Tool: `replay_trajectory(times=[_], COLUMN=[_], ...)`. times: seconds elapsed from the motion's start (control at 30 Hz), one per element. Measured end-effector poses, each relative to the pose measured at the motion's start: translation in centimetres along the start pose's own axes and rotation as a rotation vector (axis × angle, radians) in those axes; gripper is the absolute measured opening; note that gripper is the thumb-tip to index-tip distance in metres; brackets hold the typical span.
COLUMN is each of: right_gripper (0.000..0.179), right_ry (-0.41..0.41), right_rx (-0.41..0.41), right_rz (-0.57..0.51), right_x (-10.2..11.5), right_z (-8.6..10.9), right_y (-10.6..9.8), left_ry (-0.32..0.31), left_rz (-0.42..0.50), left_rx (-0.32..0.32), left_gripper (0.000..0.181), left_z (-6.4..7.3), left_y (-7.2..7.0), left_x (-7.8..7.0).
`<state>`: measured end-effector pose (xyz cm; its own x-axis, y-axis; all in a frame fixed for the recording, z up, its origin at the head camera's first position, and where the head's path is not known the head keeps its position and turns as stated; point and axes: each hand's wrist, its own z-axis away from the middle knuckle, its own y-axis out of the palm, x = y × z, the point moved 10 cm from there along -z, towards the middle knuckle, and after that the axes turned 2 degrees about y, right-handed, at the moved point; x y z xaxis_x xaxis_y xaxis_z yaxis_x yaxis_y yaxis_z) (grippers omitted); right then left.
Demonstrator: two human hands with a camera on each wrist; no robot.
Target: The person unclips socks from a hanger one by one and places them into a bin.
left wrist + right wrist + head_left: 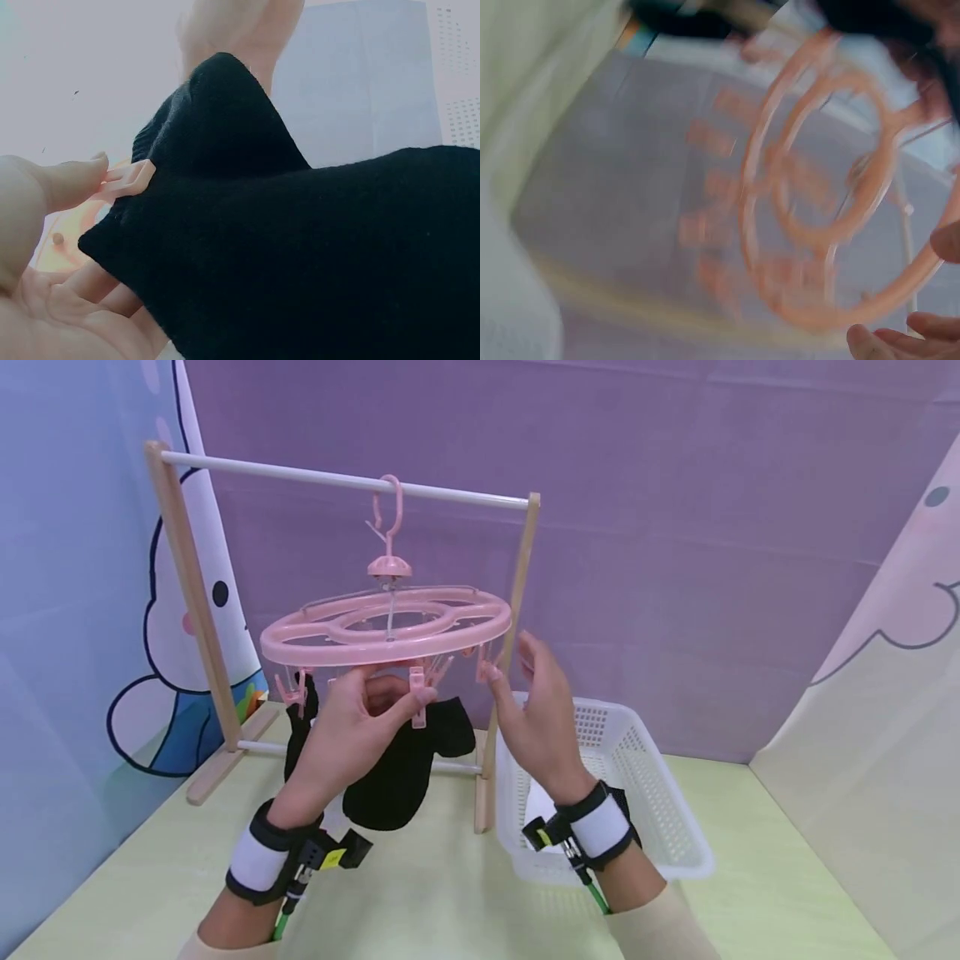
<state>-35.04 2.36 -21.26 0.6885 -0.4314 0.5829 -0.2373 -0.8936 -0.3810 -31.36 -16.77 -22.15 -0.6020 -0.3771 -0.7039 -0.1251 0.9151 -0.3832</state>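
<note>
A round pink clip hanger (386,652) hangs by its hook from the white bar of a drying stand. Under its front rim my left hand (352,718) pinches a pink clothespin (417,697), with the thumb on its side. That clothespin (135,178) bites the edge of a black sock (300,247), whose body droops below the hanger in the head view. Another black piece (298,727) dangles from a clip at the left. My right hand (542,718) stands at the hanger's right side, fingers apart and slightly bent, thumb tip beside a dangling clip.
The stand has wooden posts (187,593) and a white top bar (262,468). A white perforated basket (645,777) sits on the pale green table (435,893) behind my right wrist, with something white in it. A purple backdrop (675,568) rises behind.
</note>
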Motion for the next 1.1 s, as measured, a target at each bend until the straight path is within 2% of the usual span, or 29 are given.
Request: replay_trajectory(times=[0.07,0.17,0.27,0.37,0.5,0.63,0.9,1.1], right_gripper=[0.050,0.046,0.045,0.039,0.030,0.026,0.027,0.026], right_ry=[0.140,0.316,0.395,0.429,0.449,0.446,0.447,0.443], right_rx=[0.053,0.211,0.368,0.438,0.430,0.414,0.417,0.431], right_rz=[-0.166,-0.361,-0.435,-0.461,-0.470,-0.468,-0.514,-0.503], right_x=[-0.6,-1.1,-1.1,-1.2,-1.7,-2.2,-2.4,-2.6], right_z=[1.3,3.2,4.8,5.8,6.2,6.2,6.4,6.5], right_y=[0.8,3.3,5.6,7.1,7.6,7.5,7.3,7.2], left_ry=[0.007,0.021,0.010,-0.008,-0.015,-0.023,0.050,0.076], left_rz=[-0.003,0.010,0.020,0.025,0.012,-0.031,-0.073,-0.067], left_rx=[-0.001,0.006,0.013,0.017,0.017,-0.013,-0.097,-0.119], left_gripper=[0.045,0.043,0.043,0.040,0.034,0.030,0.024,0.020], left_z=[0.0,0.0,0.0,0.1,0.1,0.0,-0.1,0.1], left_y=[0.0,0.1,0.2,0.3,0.4,0.2,0.2,0.2], left_x=[0.0,0.0,0.1,0.4,0.6,0.5,0.0,-0.3])
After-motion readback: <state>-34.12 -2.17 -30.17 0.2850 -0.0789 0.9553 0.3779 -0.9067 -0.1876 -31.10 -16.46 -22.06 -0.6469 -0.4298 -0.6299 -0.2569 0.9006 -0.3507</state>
